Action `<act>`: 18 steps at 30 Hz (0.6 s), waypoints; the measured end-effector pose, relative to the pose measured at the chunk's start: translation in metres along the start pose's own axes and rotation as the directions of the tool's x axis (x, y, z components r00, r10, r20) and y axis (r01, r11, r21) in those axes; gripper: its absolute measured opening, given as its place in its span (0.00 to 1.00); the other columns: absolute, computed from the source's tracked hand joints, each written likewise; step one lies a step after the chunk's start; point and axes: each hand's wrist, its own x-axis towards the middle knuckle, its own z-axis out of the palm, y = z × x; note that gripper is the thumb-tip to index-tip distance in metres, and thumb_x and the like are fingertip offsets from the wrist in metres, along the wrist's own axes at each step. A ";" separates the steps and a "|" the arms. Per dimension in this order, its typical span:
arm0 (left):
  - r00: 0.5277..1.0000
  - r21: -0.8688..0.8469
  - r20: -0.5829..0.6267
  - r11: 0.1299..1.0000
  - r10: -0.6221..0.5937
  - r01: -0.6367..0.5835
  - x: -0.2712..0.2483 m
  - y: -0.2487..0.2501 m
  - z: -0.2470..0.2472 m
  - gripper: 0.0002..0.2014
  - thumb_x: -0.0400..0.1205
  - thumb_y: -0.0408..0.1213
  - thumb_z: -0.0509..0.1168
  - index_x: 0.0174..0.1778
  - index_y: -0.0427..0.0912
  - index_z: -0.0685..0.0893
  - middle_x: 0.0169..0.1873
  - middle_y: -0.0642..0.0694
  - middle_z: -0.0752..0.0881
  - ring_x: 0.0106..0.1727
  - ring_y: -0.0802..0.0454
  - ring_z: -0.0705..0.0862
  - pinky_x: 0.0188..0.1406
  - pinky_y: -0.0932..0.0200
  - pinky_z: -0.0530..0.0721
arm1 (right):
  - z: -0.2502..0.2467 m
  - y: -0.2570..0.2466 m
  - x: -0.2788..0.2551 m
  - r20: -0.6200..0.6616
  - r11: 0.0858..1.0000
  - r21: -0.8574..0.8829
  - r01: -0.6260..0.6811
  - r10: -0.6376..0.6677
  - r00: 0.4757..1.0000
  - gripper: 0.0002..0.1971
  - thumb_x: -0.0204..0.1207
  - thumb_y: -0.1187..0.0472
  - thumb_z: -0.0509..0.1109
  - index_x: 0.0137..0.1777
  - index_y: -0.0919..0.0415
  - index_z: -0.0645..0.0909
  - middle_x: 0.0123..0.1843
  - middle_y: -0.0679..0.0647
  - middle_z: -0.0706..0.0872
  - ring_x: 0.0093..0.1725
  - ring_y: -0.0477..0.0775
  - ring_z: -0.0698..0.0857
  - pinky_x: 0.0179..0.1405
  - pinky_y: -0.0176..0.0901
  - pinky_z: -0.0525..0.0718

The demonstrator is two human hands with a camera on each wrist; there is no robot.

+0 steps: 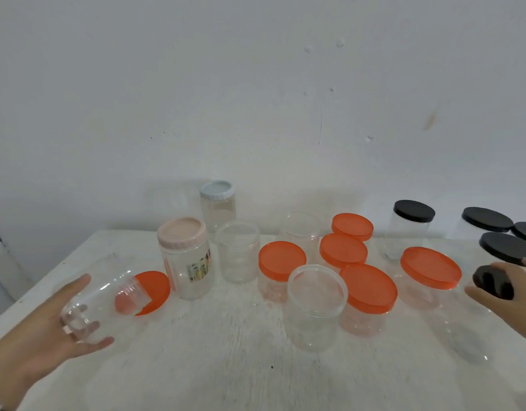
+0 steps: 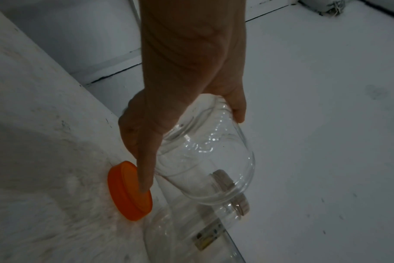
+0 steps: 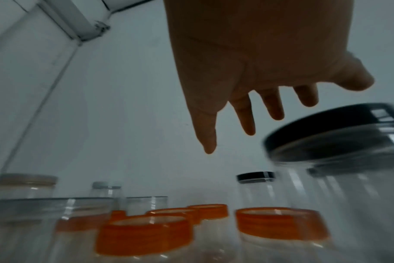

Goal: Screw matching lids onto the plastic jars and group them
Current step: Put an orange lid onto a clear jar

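Note:
My left hand (image 1: 48, 345) grips a lidless clear jar (image 1: 101, 304) by its base, tipped on its side above the table's left part. Its threaded mouth points at a loose orange lid (image 1: 156, 289) lying flat on the table. In the left wrist view the hand (image 2: 180, 115) wraps the jar (image 2: 205, 160), and the forefinger reaches down over the orange lid (image 2: 128, 192). My right hand (image 1: 520, 280) hovers at the right edge with fingers spread (image 3: 259, 106), holding nothing. A black-lidded jar (image 3: 335, 142) is just beside it; whether they touch I cannot tell.
On the white table (image 1: 226, 366) stand several orange-lidded jars (image 1: 281, 262), two clear-lidded jars (image 1: 315, 304), a pink-lidded jar (image 1: 184, 259), a blue-lidded jar (image 1: 217, 203) and black-lidded jars (image 1: 413, 221) at the back right. A wall rises behind; the table's left edge is near my left hand.

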 end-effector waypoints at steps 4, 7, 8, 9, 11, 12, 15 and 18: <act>0.994 -0.190 0.021 0.975 -0.112 0.114 -0.019 0.015 0.017 0.17 0.64 0.51 0.75 0.45 0.50 0.82 0.44 0.41 0.75 0.41 0.34 0.81 0.37 0.24 0.83 | -0.026 -0.092 -0.038 -0.050 0.987 0.024 0.157 -0.156 0.987 0.32 0.63 0.43 0.79 0.67 0.55 0.80 0.75 0.64 0.72 0.75 0.70 0.66 0.72 0.75 0.65; 0.995 -0.254 0.045 0.962 -0.087 0.095 -0.023 0.014 0.014 0.20 0.67 0.53 0.73 0.46 0.44 0.78 0.48 0.35 0.77 0.49 0.29 0.83 0.39 0.23 0.84 | -0.028 -0.162 -0.070 -0.035 0.922 0.171 0.348 -0.347 0.937 0.26 0.66 0.56 0.82 0.65 0.58 0.83 0.72 0.61 0.76 0.73 0.64 0.68 0.74 0.62 0.64; 0.996 -0.268 0.043 0.959 -0.079 0.088 -0.025 0.014 0.013 0.21 0.67 0.54 0.73 0.45 0.43 0.78 0.49 0.35 0.78 0.53 0.29 0.83 0.42 0.23 0.84 | -0.026 -0.184 -0.082 0.001 0.874 0.238 0.423 -0.436 0.900 0.26 0.68 0.57 0.81 0.67 0.57 0.82 0.72 0.58 0.75 0.74 0.61 0.68 0.74 0.55 0.63; 0.996 -0.286 0.047 0.955 -0.073 0.083 -0.023 0.012 0.011 0.22 0.67 0.55 0.72 0.46 0.43 0.78 0.50 0.34 0.79 0.54 0.30 0.83 0.45 0.26 0.84 | -0.021 -0.204 -0.093 0.044 0.821 0.286 0.494 -0.527 0.849 0.26 0.70 0.57 0.80 0.68 0.56 0.81 0.72 0.54 0.74 0.74 0.56 0.67 0.73 0.46 0.62; 0.997 -0.309 0.046 0.948 -0.069 0.080 -0.023 0.009 0.006 0.26 0.66 0.58 0.72 0.51 0.43 0.77 0.51 0.34 0.81 0.54 0.34 0.84 0.49 0.31 0.83 | -0.007 -0.246 -0.114 0.072 0.694 0.366 0.620 -0.685 0.725 0.25 0.73 0.54 0.77 0.71 0.54 0.78 0.71 0.47 0.71 0.72 0.43 0.64 0.70 0.29 0.57; 0.997 -0.322 0.046 0.944 -0.065 0.076 -0.023 0.007 0.003 0.29 0.66 0.59 0.71 0.55 0.43 0.76 0.52 0.34 0.82 0.54 0.36 0.84 0.50 0.35 0.82 | 0.002 -0.267 -0.124 0.091 0.636 0.399 0.660 -0.744 0.662 0.25 0.74 0.52 0.75 0.71 0.52 0.77 0.71 0.45 0.70 0.71 0.40 0.63 0.67 0.21 0.53; 0.997 -0.384 0.030 0.920 -0.076 0.082 -0.023 0.001 -0.008 0.33 0.67 0.57 0.71 0.62 0.40 0.73 0.57 0.33 0.80 0.57 0.34 0.84 0.45 0.35 0.87 | 0.038 -0.328 -0.151 0.205 0.527 0.470 0.708 -0.845 0.494 0.27 0.78 0.46 0.69 0.76 0.49 0.71 0.77 0.45 0.65 0.76 0.40 0.59 0.63 0.13 0.45; 0.995 -0.395 -0.024 0.915 -0.102 0.084 -0.026 -0.001 -0.019 0.28 0.70 0.54 0.70 0.58 0.38 0.75 0.61 0.33 0.75 0.67 0.32 0.80 0.35 0.40 0.90 | 0.074 -0.378 -0.173 0.287 0.455 0.554 0.697 -0.891 0.352 0.28 0.80 0.48 0.67 0.79 0.52 0.67 0.78 0.47 0.65 0.78 0.43 0.57 0.69 0.20 0.50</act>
